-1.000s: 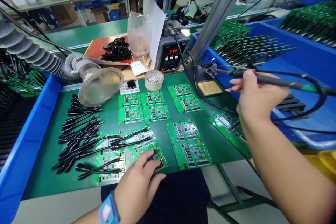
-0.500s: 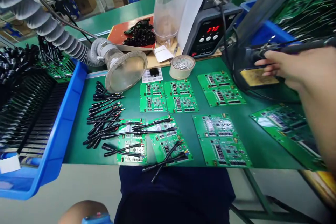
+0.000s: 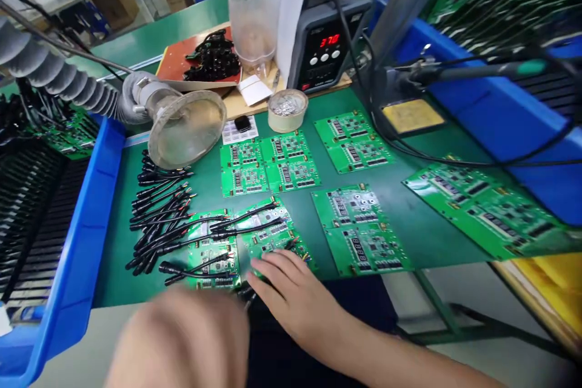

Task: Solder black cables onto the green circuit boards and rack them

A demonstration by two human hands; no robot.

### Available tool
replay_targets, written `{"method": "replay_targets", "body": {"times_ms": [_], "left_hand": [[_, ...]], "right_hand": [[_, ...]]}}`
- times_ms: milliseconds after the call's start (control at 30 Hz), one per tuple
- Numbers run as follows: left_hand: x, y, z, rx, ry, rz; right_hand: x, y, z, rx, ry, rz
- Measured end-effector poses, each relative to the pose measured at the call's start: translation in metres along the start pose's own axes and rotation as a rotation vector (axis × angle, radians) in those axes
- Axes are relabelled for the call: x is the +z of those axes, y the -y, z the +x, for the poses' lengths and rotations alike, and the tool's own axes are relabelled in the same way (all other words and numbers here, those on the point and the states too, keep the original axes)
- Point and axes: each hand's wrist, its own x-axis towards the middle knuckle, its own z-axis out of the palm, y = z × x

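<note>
Reaching onto the front circuit board

Resting at the near edge of the green mat point(image 3: 422, 236), the right hand point(image 3: 295, 297) is lying open, palm down, its fingers point(image 3: 273, 264) spread over the front circuit board point(image 3: 277, 245) and touching the coloured wire ends there. Black cables point(image 3: 159, 218) are lying just left of that hand, some crossing the boards beside it. The left hand point(image 3: 182, 339) is hovering blurred in the foreground (too smeared to tell whether it is open or closed). Beyond the right hand's fingers, more green boards point(image 3: 268, 163) are lying in rows, with the soldering iron point(image 3: 477, 70) sitting in its stand farther off.
</note>
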Motion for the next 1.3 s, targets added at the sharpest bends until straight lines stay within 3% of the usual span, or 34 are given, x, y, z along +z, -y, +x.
{"method": "replay_targets", "body": {"times_ms": [133,233,300,433,533,633,700,767,833,900,967,1133,1233,1300], "left_hand": [[0.014,0.022,0.037,-0.005,-0.225,0.343],[0.027,0.045,0.046,-0.006,-0.170,0.643],[0.031,0.056,0.046,0.024,-0.132,0.729],[0.027,0.060,0.045,0.102,-0.090,0.789],[0.022,0.051,0.046,0.063,-0.027,0.799],[0.013,0.035,0.046,-0.057,0.042,0.672],[0.004,0.023,0.048,-0.142,0.095,0.482],[-0.006,0.011,0.056,-0.222,0.198,0.193],[-0.013,0.000,0.071,-0.280,0.300,-0.174],[-0.011,-0.006,0.090,-0.285,0.339,-0.528],[-0.002,-0.007,0.109,-0.257,0.330,-0.733],[0.017,0.012,0.126,-0.183,0.153,-0.778],[0.014,0.030,0.119,-0.110,0.032,-0.475],[0.011,0.040,0.115,-0.123,0.020,-0.234]], "right_hand": [[0.018,0.011,0.000,0.020,-0.048,-0.076],[0.005,0.004,-0.002,-0.062,-0.046,-0.044],[-0.012,-0.012,-0.005,-0.039,-0.075,-0.017],[-0.042,-0.064,-0.012,0.396,-0.272,-0.201],[-0.053,-0.086,-0.016,0.604,-0.319,-0.356],[-0.047,-0.068,-0.019,0.660,-0.324,-0.446],[-0.034,-0.042,-0.021,0.519,-0.314,-0.385],[-0.018,-0.020,-0.023,0.397,-0.249,-0.299],[-0.004,-0.009,-0.026,0.375,-0.187,-0.296],[0.004,-0.008,-0.030,0.357,-0.140,-0.329],[0.005,-0.013,-0.033,0.327,-0.116,-0.348],[-0.004,-0.020,-0.023,0.376,-0.132,-0.291],[-0.006,-0.021,-0.012,0.423,-0.099,-0.290],[-0.006,-0.022,-0.006,0.451,-0.083,-0.322]]}}
